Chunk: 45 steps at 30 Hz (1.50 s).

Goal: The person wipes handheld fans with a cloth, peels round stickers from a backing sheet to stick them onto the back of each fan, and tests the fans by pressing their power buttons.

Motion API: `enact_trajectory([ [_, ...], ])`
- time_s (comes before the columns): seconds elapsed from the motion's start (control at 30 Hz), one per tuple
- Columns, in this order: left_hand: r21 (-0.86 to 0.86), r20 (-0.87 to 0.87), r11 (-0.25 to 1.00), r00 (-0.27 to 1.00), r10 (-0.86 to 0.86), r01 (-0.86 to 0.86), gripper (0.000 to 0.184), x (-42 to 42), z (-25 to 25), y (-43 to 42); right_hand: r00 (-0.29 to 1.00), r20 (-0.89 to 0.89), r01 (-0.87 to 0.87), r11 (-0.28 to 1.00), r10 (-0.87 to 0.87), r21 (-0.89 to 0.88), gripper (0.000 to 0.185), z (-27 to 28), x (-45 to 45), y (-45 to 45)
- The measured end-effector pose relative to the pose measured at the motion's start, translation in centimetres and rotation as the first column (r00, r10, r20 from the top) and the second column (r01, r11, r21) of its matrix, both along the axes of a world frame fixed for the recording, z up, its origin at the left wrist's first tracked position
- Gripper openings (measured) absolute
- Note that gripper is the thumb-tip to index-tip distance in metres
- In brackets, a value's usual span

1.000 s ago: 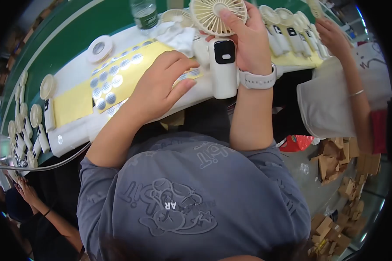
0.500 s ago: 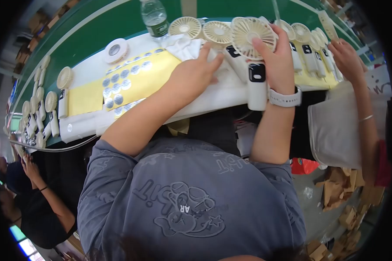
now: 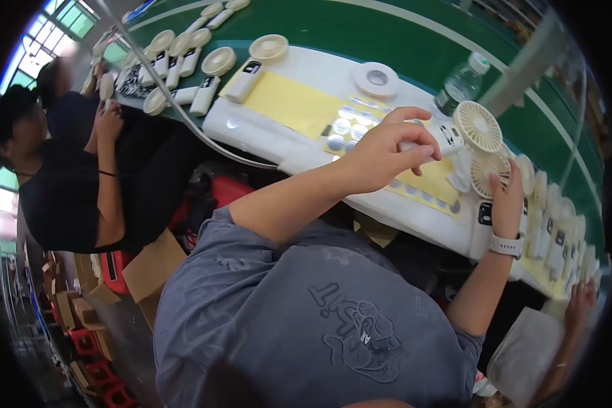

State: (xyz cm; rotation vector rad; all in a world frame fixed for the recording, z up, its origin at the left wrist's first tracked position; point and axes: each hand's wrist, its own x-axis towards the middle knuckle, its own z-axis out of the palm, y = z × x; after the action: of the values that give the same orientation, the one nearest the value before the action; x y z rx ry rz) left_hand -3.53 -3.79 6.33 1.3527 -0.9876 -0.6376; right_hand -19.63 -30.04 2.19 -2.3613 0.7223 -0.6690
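Observation:
My left hand (image 3: 392, 146) is closed round the white handle of a handheld fan (image 3: 478, 127), whose round cream grille points to the right. Stickers on the yellow sheet (image 3: 299, 109) show beneath and beside this hand. To the right, my right hand (image 3: 508, 204) grips a second handheld fan (image 3: 486, 171) by its grille, thumb across the front. That fan's dark panel shows below the grille; the rest of its handle is partly hidden. Crumpled white cloth or tissue (image 3: 461, 170) lies between the two hands.
A tape roll (image 3: 376, 79) and a water bottle (image 3: 463, 84) stand behind the white padded surface (image 3: 306, 64). Several more fans line the right (image 3: 557, 248) and left (image 3: 217, 61). Co-workers sit at the left; another person's hand (image 3: 579, 302) is at lower right.
The view has swung left. My left hand, formerly with fingers spread and nothing held, now grips a fan by its handle. My right hand still holds a fan grille, now lower.

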Motion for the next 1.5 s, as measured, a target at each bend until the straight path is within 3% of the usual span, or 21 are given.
enact_trajectory([
  [0.07,-0.132,-0.050,0.991,0.999,0.004,-0.011,0.020,1.7,0.2,4.0,1.000,-0.016,-0.001,1.000,0.001,0.001,0.049,0.8,1.0,0.5],
  [0.13,-0.243,-0.271,0.969,0.962,-0.022,-0.047,0.023,4.9,-0.2,8.0,0.998,-0.051,-0.029,0.999,0.028,-0.029,0.050,1.4,1.9,0.8],
  [0.27,-0.373,-0.310,0.841,0.907,0.285,-0.392,0.041,12.0,-1.7,16.0,0.973,-0.198,-0.021,0.808,-0.120,-0.589,0.052,1.0,1.7,-0.4],
  [0.3,-0.357,-0.227,0.727,0.809,0.542,-0.587,0.042,12.9,-1.6,17.1,0.986,-0.131,-0.003,0.780,-0.102,-0.626,0.049,1.2,1.6,-0.1],
  [0.37,-0.299,-0.043,0.507,0.542,0.839,-0.808,0.038,17.0,-3.3,20.0,0.994,-0.084,0.027,0.894,-0.072,-0.448,0.043,3.5,2.8,3.3],
  [0.4,-0.177,0.247,0.335,0.288,0.925,-0.925,0.035,17.7,-2.7,20.7,0.996,-0.062,0.043,0.936,-0.069,-0.350,0.040,4.6,3.3,5.3],
  [0.43,-0.278,0.448,0.248,0.103,0.888,-0.928,0.028,20.1,-3.9,22.0,0.999,-0.042,0.004,0.936,-0.020,-0.352,0.037,5.3,3.9,6.8],
  [0.53,-0.369,0.684,0.040,-0.242,0.688,-0.928,0.022,24.9,-5.8,24.2,0.994,0.012,-0.100,0.930,0.112,-0.354,0.030,6.6,6.0,10.4],
  [0.6,-0.355,0.700,0.049,-0.231,0.675,-0.934,0.014,27.1,-6.7,25.8,0.983,0.028,-0.160,0.925,0.180,-0.346,0.027,7.2,6.8,12.1],
  [0.7,-0.130,0.832,0.248,0.030,0.554,-0.960,0.018,29.9,-8.1,29.0,0.971,-0.030,-0.235,0.920,0.237,-0.313,0.026,7.1,7.7,13.3],
  [0.77,-0.156,0.778,0.220,0.018,0.628,-0.963,0.036,31.3,-9.6,29.7,0.966,-0.009,-0.247,0.906,0.260,-0.343,0.024,6.6,8.1,13.3],
  [0.8,-0.045,0.621,0.269,0.184,0.762,-0.962,0.043,30.5,-8.9,29.3,0.964,-0.012,-0.252,0.899,0.265,-0.358,0.023,6.3,7.9,13.1],
  [0.87,-0.137,0.741,0.121,-0.020,0.671,-0.983,0.041,30.4,-9.8,30.0,0.961,-0.024,-0.271,0.923,0.275,-0.275,0.022,5.8,8.3,12.9],
  [0.9,-0.193,0.877,-0.026,-0.184,0.444,-0.981,0.037,30.1,-9.7,30.5,0.954,0.005,-0.297,0.943,0.301,-0.150,0.021,5.2,8.7,13.4],
  [0.93,-0.192,0.950,-0.085,-0.207,0.234,-0.978,0.036,30.0,-9.7,31.8,0.945,0.050,-0.321,0.947,0.322,-0.025,0.020,4.1,9.3,14.0],
  [0.97,-0.044,0.948,-0.244,-0.117,0.297,-0.969,0.040,27.1,-7.7,29.5,0.924,-0.013,-0.382,0.921,0.382,-0.080,0.019,3.0,9.8,14.6],
  [1.0,-0.030,0.873,-0.391,-0.214,0.437,-0.920,0.044,27.9,-8.9,29.7,0.893,-0.077,-0.450,0.884,0.443,-0.127,0.018,1.9,10.2,15.1],
  [1.1,0.061,0.679,-0.222,-0.123,0.724,-0.973,0.054,31.6,-11.9,34.4,0.907,-0.097,-0.420,0.884,0.409,-0.206,0.018,-0.8,11.6,15.7],
  [1.4,-0.052,0.279,0.166,0.145,0.949,-0.985,0.059,29.8,-13.1,34.9,0.901,-0.233,-0.423,0.858,0.365,-0.290,0.016,-1.6,12.3,16.2],
  [1.47,-0.115,0.262,0.020,-0.011,0.965,-0.993,0.063,27.5,-13.1,35.0,0.902,-0.196,-0.429,0.843,0.384,-0.324,0.014,-1.9,12.6,16.2],
  [1.5,-0.072,0.479,-0.273,-0.273,0.834,-0.959,0.073,26.2,-12.1,33.8,0.903,-0.178,-0.430,0.836,0.391,-0.342,0.014,-1.9,12.7,16.2],
])
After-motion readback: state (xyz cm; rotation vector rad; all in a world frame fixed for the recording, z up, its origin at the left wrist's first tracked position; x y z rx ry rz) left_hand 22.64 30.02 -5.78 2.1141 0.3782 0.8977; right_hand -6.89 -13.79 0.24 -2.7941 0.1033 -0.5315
